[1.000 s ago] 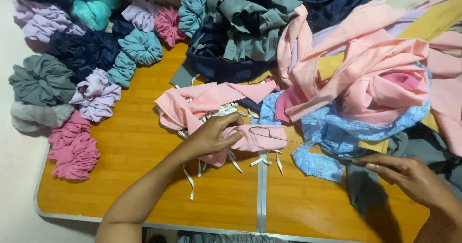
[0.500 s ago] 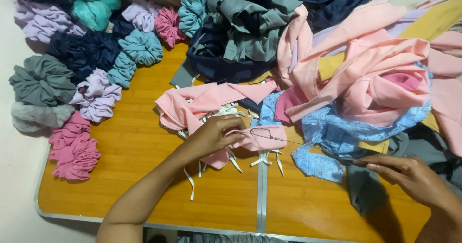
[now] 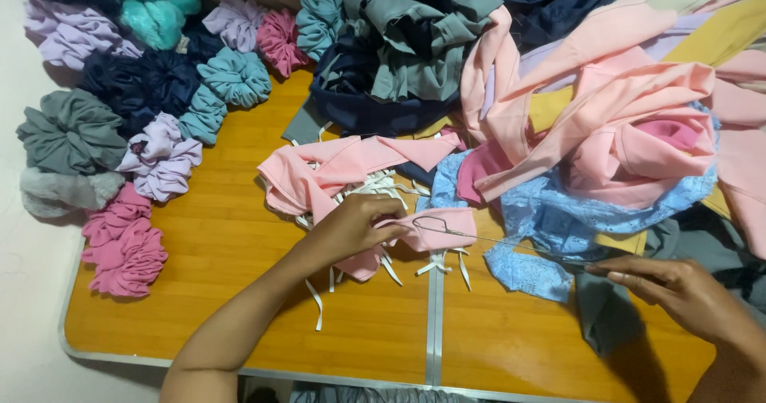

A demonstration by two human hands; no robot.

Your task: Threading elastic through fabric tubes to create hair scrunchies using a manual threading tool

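Observation:
My left hand [image 3: 355, 229] pinches a pink fabric tube [image 3: 435, 229] near the middle of the wooden table [image 3: 231, 283]. A thin metal wire tool [image 3: 511, 242] with a loop at its left end runs from the tube rightward to my right hand [image 3: 678, 291], whose fingers grip its far end. White elastic strips [image 3: 375, 191] lie bunched under and behind my left hand, some trailing toward the table's front. A longer strip of pink cloth [image 3: 343, 163] lies just behind them.
Finished scrunchies in pink [image 3: 124, 247], lilac [image 3: 159, 160], grey [image 3: 72, 132], teal [image 3: 231, 80] and navy line the left side. A heap of pink, blue [image 3: 574, 219], yellow and dark cloth fills the back and right. The table's metal seam [image 3: 435, 323] runs front to back.
My right hand has drawn slightly rightward with the wire, and my left hand has shifted its pinch on the pink tube a little.

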